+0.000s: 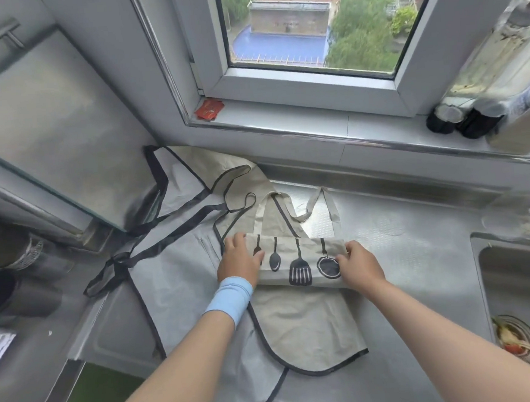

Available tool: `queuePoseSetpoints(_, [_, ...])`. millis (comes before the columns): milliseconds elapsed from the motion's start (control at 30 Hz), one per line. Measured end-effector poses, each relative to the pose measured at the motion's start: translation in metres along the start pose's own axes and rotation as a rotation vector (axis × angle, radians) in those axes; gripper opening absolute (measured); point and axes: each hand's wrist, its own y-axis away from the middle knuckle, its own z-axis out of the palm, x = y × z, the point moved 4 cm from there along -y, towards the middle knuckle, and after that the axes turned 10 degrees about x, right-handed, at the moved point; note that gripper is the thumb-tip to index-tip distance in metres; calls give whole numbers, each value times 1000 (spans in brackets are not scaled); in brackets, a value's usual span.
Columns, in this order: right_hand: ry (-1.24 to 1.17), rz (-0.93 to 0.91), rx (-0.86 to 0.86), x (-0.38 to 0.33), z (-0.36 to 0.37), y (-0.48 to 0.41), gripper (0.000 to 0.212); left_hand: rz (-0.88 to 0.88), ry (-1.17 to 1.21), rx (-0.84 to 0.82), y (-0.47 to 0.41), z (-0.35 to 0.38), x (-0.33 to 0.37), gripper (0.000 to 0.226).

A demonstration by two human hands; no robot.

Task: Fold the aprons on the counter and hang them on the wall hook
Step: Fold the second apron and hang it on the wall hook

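Observation:
A beige apron with printed kitchen utensils (299, 261) lies on the steel counter (411, 253), folded into a narrow band across the middle. My left hand (239, 259) presses flat on the band's left end. My right hand (361, 268) pinches its right end between thumb and fingers. Under it spreads a second apron, grey with dark trim (175, 285), its long dark straps (153, 240) trailing left. A third beige piece (310, 326) with dark edging lies below the folded band. No wall hook is in view.
A sink (520, 283) with food scraps in its drain (514, 337) sits at the right. Metal cups (18, 281) stand at the left. Dark bottles (459, 121) and a red packet (208, 109) rest on the window sill. A glass-fronted cabinet (42, 122) juts out at the left.

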Motion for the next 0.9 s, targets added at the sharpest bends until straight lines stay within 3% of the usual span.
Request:
queuePoseSetpoints(100, [20,-10,58,-3,2,1,20,440,-165,214,9,2,30,35])
queuePoseSetpoints(167, [13,-13,95,-7,3,4,24,686,-240,36,18,22,45,31])
queuePoseSetpoints(200, [17,-13,114,-9,3,6,29,729,-301,-98,21,33,47,37])
queuePoseSetpoints(267, [102,-95,201,-11,5,10,48,673,-388,-255,21,48,43,49])
queuePoseSetpoints(367, [304,-501,321,-28,11,16,72,625,-449,-315,20,61,35,55])
queuePoseSetpoints(467, [417,-758,82,-29,34,19,63,657,-470,-332,20,64,28,59])
queuePoseSetpoints(567, [511,-685,-169,-6,51,18,71,701,-459,-397,20,65,21,61])
queuePoseSetpoints(767, [566,-739,-234,-1,43,14,92,630,-373,-457,10,49,-3,73])
queuePoseSetpoints(900, [623,-917,-96,-18,34,20,94,700,-464,-378,12,36,4,98])
